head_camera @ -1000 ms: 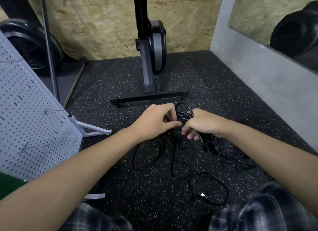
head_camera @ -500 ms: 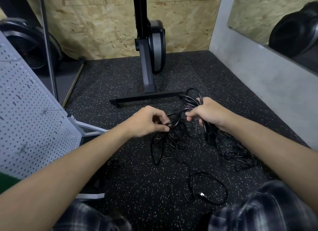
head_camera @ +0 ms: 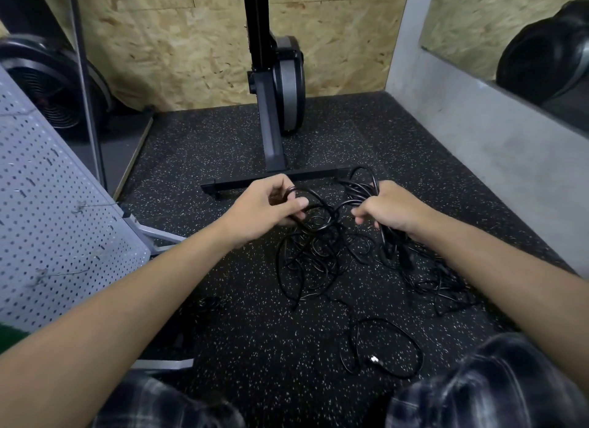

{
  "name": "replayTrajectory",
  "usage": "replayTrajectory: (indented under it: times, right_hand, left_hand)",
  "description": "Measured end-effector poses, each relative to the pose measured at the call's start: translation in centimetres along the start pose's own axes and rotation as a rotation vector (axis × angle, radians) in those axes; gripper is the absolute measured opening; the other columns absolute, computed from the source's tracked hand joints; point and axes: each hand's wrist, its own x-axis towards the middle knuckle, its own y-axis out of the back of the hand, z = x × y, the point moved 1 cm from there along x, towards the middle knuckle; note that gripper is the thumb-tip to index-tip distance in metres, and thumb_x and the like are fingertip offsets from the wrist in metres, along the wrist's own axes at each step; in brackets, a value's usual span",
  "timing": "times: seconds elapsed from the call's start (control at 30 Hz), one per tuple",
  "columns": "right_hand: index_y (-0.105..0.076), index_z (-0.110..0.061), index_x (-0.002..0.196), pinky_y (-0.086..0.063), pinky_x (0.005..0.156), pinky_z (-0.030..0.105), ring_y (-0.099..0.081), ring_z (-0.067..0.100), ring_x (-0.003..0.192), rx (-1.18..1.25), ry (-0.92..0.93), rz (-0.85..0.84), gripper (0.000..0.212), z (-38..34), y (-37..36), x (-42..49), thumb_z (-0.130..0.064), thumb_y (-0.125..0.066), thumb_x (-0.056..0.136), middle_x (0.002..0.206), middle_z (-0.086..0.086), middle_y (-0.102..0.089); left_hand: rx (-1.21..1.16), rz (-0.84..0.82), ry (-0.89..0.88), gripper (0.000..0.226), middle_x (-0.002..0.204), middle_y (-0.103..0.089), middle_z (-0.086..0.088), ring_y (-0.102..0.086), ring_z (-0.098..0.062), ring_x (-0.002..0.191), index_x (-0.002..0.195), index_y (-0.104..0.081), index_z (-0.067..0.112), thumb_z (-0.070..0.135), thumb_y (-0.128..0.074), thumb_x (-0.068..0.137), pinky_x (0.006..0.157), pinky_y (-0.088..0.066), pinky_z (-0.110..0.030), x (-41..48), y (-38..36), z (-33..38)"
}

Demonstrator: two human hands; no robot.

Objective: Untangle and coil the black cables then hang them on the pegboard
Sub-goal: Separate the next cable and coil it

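Left hand (head_camera: 264, 209) pinches cable loop (head_camera: 330, 214); right hand (head_camera: 392, 210) clutches bundle (head_camera: 358, 188), fingertips hidden; floor tangle (head_camera: 312, 261) indistinct

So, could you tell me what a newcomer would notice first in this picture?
The hands at centre: the left hand pinches a loop and the right hand grips a bundle of the tangled black cables, which trail onto the speckled floor. Then the grey pegboard at the left edge, and a loose cable lying apart at the bottom.
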Motion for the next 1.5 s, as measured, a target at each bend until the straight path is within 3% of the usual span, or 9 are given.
replayTrajectory:
  times: [0.1, 0.23, 0.47, 0.53, 0.6, 0.73, 0.93, 1.27, 1.5]
  right_hand:
    - [-0.073, -0.013, 0.083, -0.044, 0.079, 0.035, -0.06, 0.014, 0.073, -0.003, 0.014, 0.007, 0.011, -0.3, 0.0, -0.2, -0.021, -0.071, 0.09, 0.07, -0.01, -0.075]
    - [-0.071, -0.015, 0.079, -0.044, 0.073, 0.033, -0.055, 0.013, 0.066, 0.067, 0.061, -0.043, 0.014, -0.9, -0.2, -1.0, -0.018, -0.07, 0.093, 0.074, -0.008, -0.075]
    - [-0.068, -0.014, 0.078, -0.043, 0.056, 0.025, -0.05, 0.01, 0.054, 0.206, 0.129, -0.043, 0.016, -1.3, -0.1, -1.2, -0.014, -0.071, 0.094, 0.074, -0.001, -0.073]
    - [-0.066, -0.017, 0.079, -0.041, 0.05, 0.021, -0.049, 0.007, 0.049, 0.226, 0.161, -0.055, 0.018, -1.7, -0.1, -1.4, -0.012, -0.07, 0.096, 0.071, -0.002, -0.071]
    - [-0.064, -0.017, 0.08, -0.041, 0.05, 0.022, -0.049, 0.007, 0.05, 0.24, 0.196, -0.076, 0.018, -1.9, -0.3, -1.5, -0.01, -0.07, 0.096, 0.07, -0.002, -0.07]
    - [-0.064, -0.016, 0.083, -0.041, 0.049, 0.021, -0.05, 0.011, 0.057, 0.296, 0.238, -0.091, 0.017, -2.3, -0.3, -1.8, -0.007, -0.07, 0.096, 0.071, 0.001, -0.069]
    - [-0.062, -0.015, 0.085, -0.037, 0.044, 0.02, -0.045, 0.01, 0.047, 0.396, 0.267, -0.097, 0.019, -2.5, 0.2, -2.0, -0.001, -0.068, 0.096, 0.064, 0.002, -0.066]
    - [-0.066, -0.01, 0.098, -0.032, 0.046, 0.024, -0.034, 0.011, 0.044, 0.518, 0.134, -0.052, 0.015, -1.9, 1.1, -1.1, 0.004, -0.066, 0.093, 0.052, -0.003, -0.038]
    - [-0.062, -0.012, 0.097, -0.03, 0.049, 0.025, -0.033, 0.012, 0.047, 0.4, 0.145, 0.001, 0.016, -0.9, 1.6, -0.3, 0.002, -0.067, 0.092, 0.057, 0.001, -0.036]
  left_hand:
    - [-0.092, 0.064, 0.014, 0.023, 0.085, -0.064, -0.007, -0.075, -0.023, 0.083, 0.103, -0.057, -0.001, 0.02, -0.065, 0.103, 0.073, -0.062, -0.036, 0.0, 0.1, 0.0]
    - [0.027, -0.028, 0.038, 0.043, 0.068, -0.063, 0.009, -0.074, -0.02, 0.08, 0.108, -0.074, -0.002, 0.034, -0.051, 0.109, 0.079, -0.056, -0.026, -0.3, 0.2, 0.6]
    - [-0.018, -0.125, 0.135, 0.043, 0.094, -0.08, -0.01, -0.074, -0.022, 0.088, 0.102, -0.08, 0.009, 0.034, -0.047, 0.111, 0.09, -0.058, -0.044, -0.5, -1.2, 0.7]
    - [0.053, -0.097, 0.058, 0.019, 0.092, -0.079, -0.004, -0.075, -0.025, 0.086, 0.104, -0.077, 0.015, 0.032, -0.071, 0.099, 0.084, -0.062, -0.052, -0.2, -1.6, 0.2]
    - [0.171, -0.084, 0.054, 0.033, 0.096, -0.078, 0.007, -0.075, -0.017, 0.084, 0.111, -0.074, 0.026, 0.041, -0.086, 0.084, 0.078, -0.061, -0.042, -0.2, -2.3, -0.1]
    - [0.468, -0.041, 0.04, 0.071, 0.119, -0.071, 0.02, -0.065, -0.001, 0.107, 0.139, -0.062, 0.032, 0.056, -0.086, 0.077, 0.094, -0.049, -0.021, -0.6, -3.5, 0.4]
    - [0.771, -0.003, 0.081, 0.083, 0.137, -0.065, 0.021, -0.058, -0.011, 0.127, 0.148, -0.051, 0.037, 0.068, -0.079, 0.077, 0.101, -0.049, -0.035, 0.4, -3.7, 0.8]
    - [1.137, 0.061, -0.028, 0.059, 0.124, -0.048, 0.013, -0.052, -0.02, 0.112, 0.131, -0.065, 0.026, 0.066, -0.063, 0.089, 0.082, -0.058, -0.045, 0.1, -2.3, -0.1]
    - [0.774, -0.055, -0.231, 0.04, 0.114, -0.066, 0.005, -0.061, -0.013, 0.105, 0.131, -0.071, 0.015, 0.042, -0.057, 0.105, 0.093, -0.051, -0.03, -0.4, -1.3, -1.4]
